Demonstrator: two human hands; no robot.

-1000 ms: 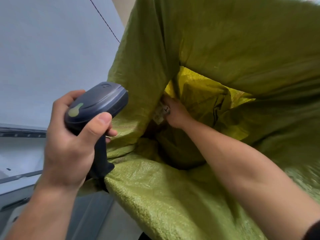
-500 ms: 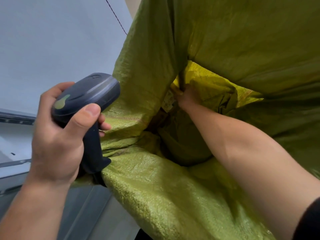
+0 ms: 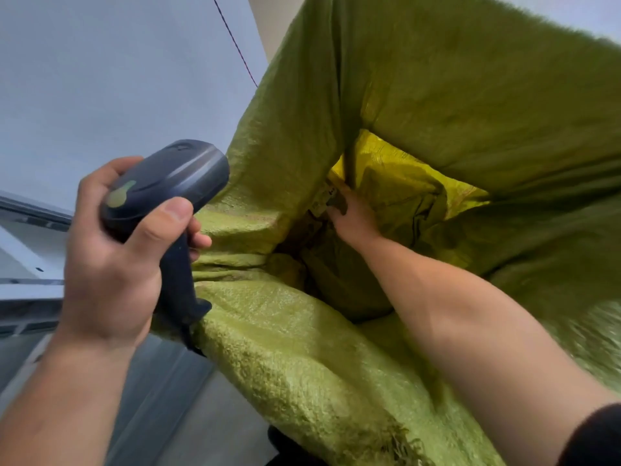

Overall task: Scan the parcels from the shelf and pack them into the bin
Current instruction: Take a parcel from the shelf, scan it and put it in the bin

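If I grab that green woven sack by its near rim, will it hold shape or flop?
Probably floppy: the green woven sack sags in deep folds and its near rim droops. Likely light for its size, since the thin walls crease where the right hand reaches inside. The coarse weave and frayed edge suggest it grips well rather than slips.

Pale grey wall (image 3: 100, 79) fills upper left. Thin dark-red cord (image 3: 235, 42) runs diagonally across it. Beige column (image 3: 272, 25) at top, just right of the cord. Grey metal rails (image 3: 30, 210) at left edge. Grey floor (image 3: 174, 415) below.
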